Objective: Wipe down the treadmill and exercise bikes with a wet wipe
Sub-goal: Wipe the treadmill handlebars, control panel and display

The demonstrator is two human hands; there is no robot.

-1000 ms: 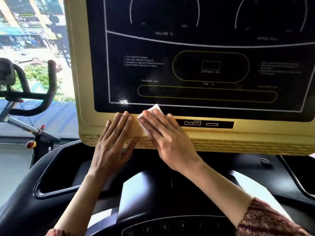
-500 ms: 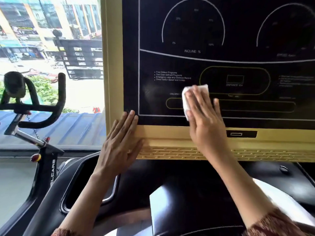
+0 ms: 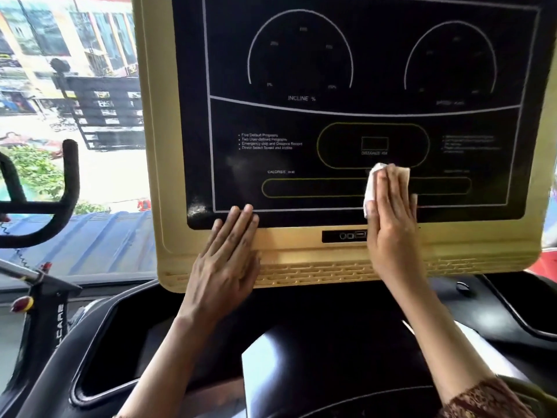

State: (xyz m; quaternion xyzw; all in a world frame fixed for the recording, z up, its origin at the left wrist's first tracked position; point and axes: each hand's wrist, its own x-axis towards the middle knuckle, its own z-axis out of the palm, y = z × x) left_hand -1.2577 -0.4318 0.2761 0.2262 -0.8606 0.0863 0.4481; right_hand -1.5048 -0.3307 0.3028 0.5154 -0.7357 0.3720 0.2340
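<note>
Sleeve fabric (image 3: 485,399), dark red and patterned, shows at the bottom right corner, where the right forearm enters. Beneath both forearms lies the treadmill's black lower deck (image 3: 331,327), glossy, with a recessed tray (image 3: 99,357) on its left side and a small round knob (image 3: 462,287) at the right.

Further up, the left hand (image 3: 224,263) lies flat with fingers straight and close together, palm on the yellow frame (image 3: 150,146) of the console, fingertips touching the bottom edge of the black display panel (image 3: 361,110). It holds nothing.

The right hand (image 3: 391,212) is also flat, fingers extended and side by side, pressing a white wet wipe (image 3: 370,188) against the display panel. The wipe is bunched under the fingers and palm, its edge showing at the hand's left side and above the fingertips, just below the oval marked for distance and over the long narrow outline beneath it. The heel of this hand covers part of the small port strip (image 3: 346,235) in the frame.

Higher on the panel are two dial arcs, the left one labelled INCLINE %.

To the left, beside the treadmill, stands an exercise bike (image 3: 39,297) with black curved handlebars (image 3: 60,203). Beyond it a window (image 3: 75,86) shows buildings and greenery outside.
</note>
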